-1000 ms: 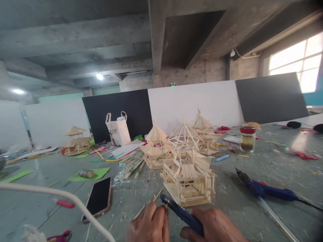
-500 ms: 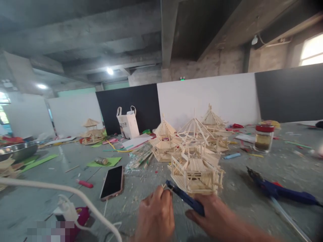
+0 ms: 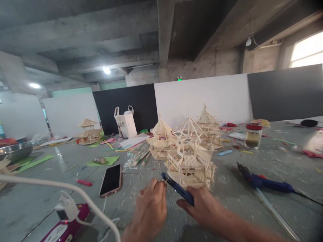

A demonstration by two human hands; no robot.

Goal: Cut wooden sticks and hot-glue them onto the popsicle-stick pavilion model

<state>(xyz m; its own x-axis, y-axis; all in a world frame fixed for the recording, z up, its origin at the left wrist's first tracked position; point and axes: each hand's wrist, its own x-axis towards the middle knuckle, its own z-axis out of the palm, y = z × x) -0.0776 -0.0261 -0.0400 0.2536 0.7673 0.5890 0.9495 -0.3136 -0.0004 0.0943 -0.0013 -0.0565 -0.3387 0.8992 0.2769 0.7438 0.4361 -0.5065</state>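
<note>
Right hand grips blue cutter, tip just before the stick pavilion. Left hand pinched at cutter tip; contents unclear. Risk: fingertips nicked, or pavilion knocked.

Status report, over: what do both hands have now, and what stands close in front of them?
Right hand grips blue cutter. Left hand pinched at cutter tip; anything held too small to tell. Stick pavilion just beyond the tip. Phone lies left.
</note>
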